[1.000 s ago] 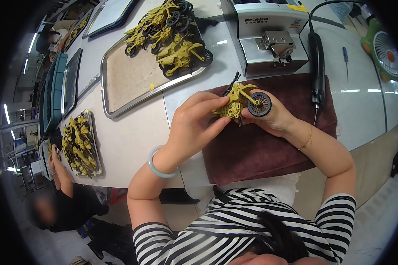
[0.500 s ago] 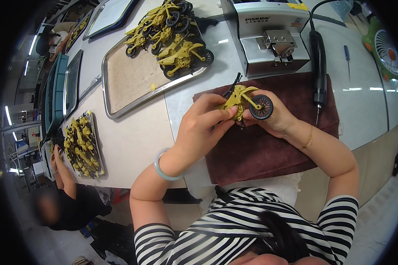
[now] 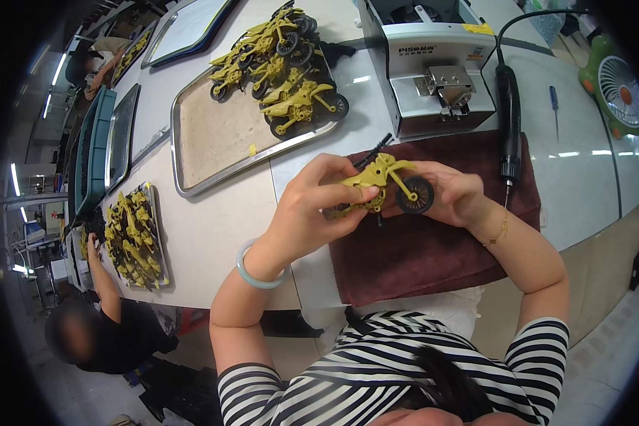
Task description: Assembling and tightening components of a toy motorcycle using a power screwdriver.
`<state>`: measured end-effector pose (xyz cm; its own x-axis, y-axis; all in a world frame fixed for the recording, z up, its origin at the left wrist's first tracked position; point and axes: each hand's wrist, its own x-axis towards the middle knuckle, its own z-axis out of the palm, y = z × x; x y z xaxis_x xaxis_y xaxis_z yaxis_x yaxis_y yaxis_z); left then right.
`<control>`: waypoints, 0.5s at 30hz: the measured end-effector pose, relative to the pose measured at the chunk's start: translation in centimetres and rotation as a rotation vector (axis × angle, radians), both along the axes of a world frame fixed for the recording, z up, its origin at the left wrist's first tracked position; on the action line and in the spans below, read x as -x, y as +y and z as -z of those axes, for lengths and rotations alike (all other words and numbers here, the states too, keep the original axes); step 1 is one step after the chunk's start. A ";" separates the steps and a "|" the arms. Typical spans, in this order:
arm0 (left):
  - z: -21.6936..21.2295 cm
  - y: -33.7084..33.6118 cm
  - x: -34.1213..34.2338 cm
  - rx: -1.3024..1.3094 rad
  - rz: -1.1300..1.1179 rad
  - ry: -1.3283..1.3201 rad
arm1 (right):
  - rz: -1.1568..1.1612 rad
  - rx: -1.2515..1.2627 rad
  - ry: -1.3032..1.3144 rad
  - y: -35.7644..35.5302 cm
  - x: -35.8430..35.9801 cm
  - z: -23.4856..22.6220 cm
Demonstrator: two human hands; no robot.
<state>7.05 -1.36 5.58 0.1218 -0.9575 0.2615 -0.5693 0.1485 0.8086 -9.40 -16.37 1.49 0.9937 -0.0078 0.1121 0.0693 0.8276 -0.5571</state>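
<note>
A yellow toy motorcycle [image 3: 376, 181] with black handlebars and a black front wheel [image 3: 414, 195] is raised over the dark red cloth [image 3: 405, 263]. My left hand [image 3: 316, 195] grips its body, thumb on the near side, with the front wheel facing right. Only the front wheel shows plainly; the bike's rear is covered by my left fingers. My right hand [image 3: 456, 192] is right beside the front wheel, its fingers partly hidden behind the fork and wheel. Whether those fingers pinch the wheel cannot be made out.
At upper left, a metal tray [image 3: 192, 142] bears several yellow toy motorcycles [image 3: 291, 103]. Another tray piled with yellow parts [image 3: 131, 238] lies farther left, near a co-worker [image 3: 113, 326]. A silver machine [image 3: 440, 78], black electric screwdriver [image 3: 509, 121], blue screwdriver [image 3: 554, 106] and green fan [image 3: 618, 89] stand rightward.
The toy motorcycle has shifted slightly left and down and turned a little in my left hand. My right hand's thumb has come away from the bike's underside toward the wheel's right side.
</note>
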 end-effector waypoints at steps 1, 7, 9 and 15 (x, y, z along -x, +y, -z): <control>-0.2 0.6 -0.1 0.003 -0.019 -0.019 | -0.019 0.003 -0.019 0.4 -0.3 -0.2; 2.4 -0.3 1.6 0.249 0.028 -0.243 | 0.216 0.543 0.381 1.1 0.6 1.1; 2.5 0.0 2.2 0.260 0.026 -0.186 | 0.303 0.603 0.462 1.7 1.1 0.5; 1.4 1.4 2.4 0.198 -0.137 0.027 | 0.354 0.522 0.404 3.0 0.5 -1.2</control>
